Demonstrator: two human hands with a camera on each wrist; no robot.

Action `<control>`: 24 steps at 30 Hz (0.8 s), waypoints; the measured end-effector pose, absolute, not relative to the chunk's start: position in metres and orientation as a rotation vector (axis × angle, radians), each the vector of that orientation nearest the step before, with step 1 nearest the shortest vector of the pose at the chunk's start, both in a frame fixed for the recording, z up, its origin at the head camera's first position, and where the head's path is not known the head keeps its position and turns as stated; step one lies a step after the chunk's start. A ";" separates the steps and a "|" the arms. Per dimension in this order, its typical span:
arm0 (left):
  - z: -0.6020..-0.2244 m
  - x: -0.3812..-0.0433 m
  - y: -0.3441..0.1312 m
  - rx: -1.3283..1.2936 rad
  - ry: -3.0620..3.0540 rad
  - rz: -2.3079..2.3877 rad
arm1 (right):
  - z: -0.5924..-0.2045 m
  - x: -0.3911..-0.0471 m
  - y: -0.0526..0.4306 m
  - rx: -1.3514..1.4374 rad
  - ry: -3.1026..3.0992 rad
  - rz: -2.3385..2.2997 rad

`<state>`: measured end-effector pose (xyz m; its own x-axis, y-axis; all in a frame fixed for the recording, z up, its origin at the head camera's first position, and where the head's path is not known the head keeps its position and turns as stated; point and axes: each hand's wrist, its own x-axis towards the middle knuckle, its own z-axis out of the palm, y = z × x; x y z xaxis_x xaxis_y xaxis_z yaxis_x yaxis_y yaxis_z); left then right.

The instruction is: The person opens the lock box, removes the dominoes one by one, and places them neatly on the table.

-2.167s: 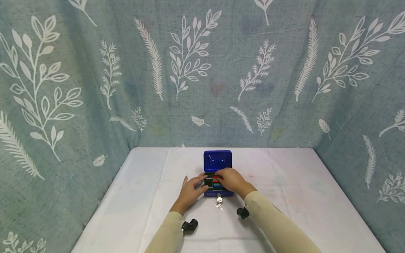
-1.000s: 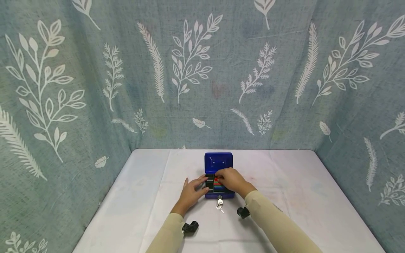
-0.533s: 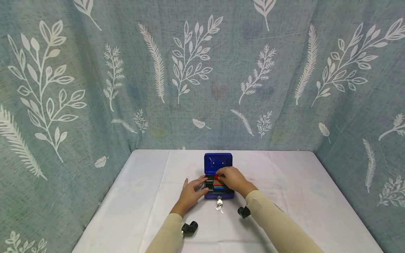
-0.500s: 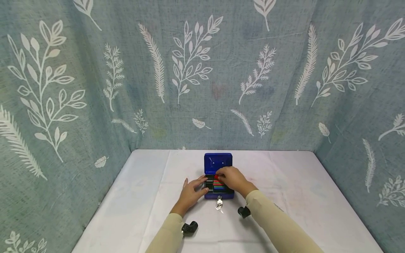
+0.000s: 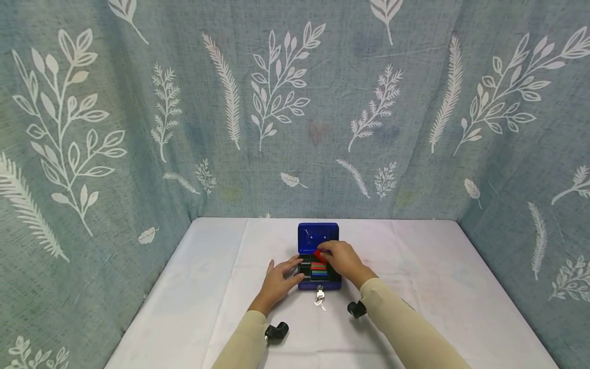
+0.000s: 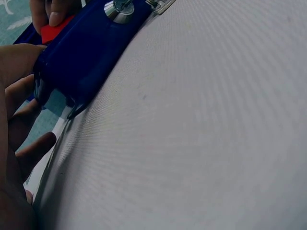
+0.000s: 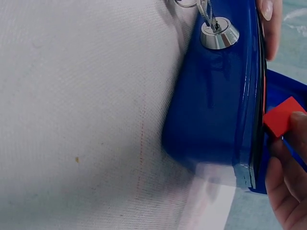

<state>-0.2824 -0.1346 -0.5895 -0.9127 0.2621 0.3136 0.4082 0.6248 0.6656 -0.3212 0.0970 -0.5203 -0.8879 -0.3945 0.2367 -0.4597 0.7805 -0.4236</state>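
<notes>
A blue cash box (image 5: pixel 318 238) stands on the table with its lid raised. Its black tray (image 5: pixel 304 269) is split into compartments, and red, green and blue pieces (image 5: pixel 318 269) lie in the larger one. My right hand (image 5: pixel 343 257) pinches a small red block (image 7: pixel 282 117) between thumb and fingers, close over the back of the tray. On the left, my left hand (image 5: pixel 276 283) touches the box's side and rim with spread, fairly straight fingers. Keys (image 5: pixel 320 302) hang from the round lock (image 7: pixel 219 33) on the box front.
A white cloth covers the table (image 5: pixel 184 307). Behind and to both sides hangs a grey-green curtain (image 5: pixel 295 128) with white leaf prints. Black wrist-camera mounts (image 5: pixel 276 331) stick out from the sleeves on both forearms.
My right hand has risen slightly and drawn back to the right, and the red block in its fingers now shows clear above the tray. The left hand has stayed in place.
</notes>
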 end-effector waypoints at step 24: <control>-0.592 -0.285 -0.133 -0.551 -2.635 -1.203 | -0.531 -0.322 0.109 0.371 -2.698 1.426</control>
<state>-0.2851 -0.1335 -0.5920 -0.9121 0.2528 0.3226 0.4094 0.6009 0.6865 -0.3220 0.1092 -0.5309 -0.9686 -0.1800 0.1713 -0.2429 0.5412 -0.8050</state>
